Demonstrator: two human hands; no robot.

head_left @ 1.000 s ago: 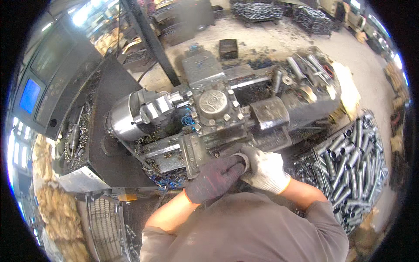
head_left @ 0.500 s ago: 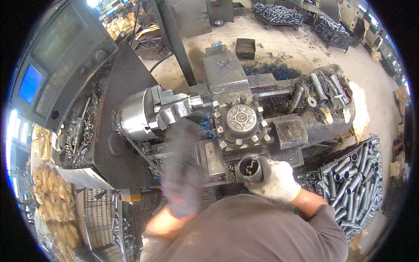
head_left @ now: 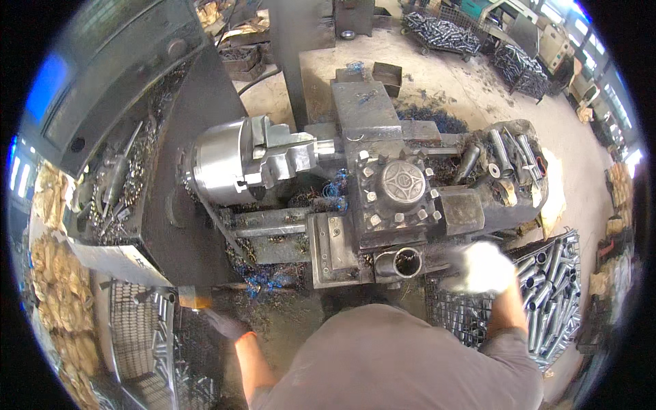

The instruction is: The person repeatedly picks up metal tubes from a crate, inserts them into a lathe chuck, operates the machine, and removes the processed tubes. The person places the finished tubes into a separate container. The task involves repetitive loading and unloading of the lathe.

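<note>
Tube (head_left: 389, 265) observed lying at the front edge of the lathe (head_left: 403, 184), long axis left to right, open mouth facing right. My left hand (head_left: 229, 326) is near a yellow block (head_left: 195, 298), my blurred right hand (head_left: 484, 267) near a wire basket (head_left: 467, 316); I cannot tell either grip.

Holds a bare left forearm (head_left: 255, 365) and a bare right forearm (head_left: 507, 309) well apart. Stretches the left one outward and low, with a dark purplish-grey knit-gloved left hand (head_left: 227, 325), orange at the wrist (head_left: 246, 335), fingers (head_left: 216, 319) directed up and leftward. Angles the right one upward from a grey-brown sleeve (head_left: 511, 352), with a white-gloved right hand (head_left: 484, 267) too blurred for reading its pose.
</note>
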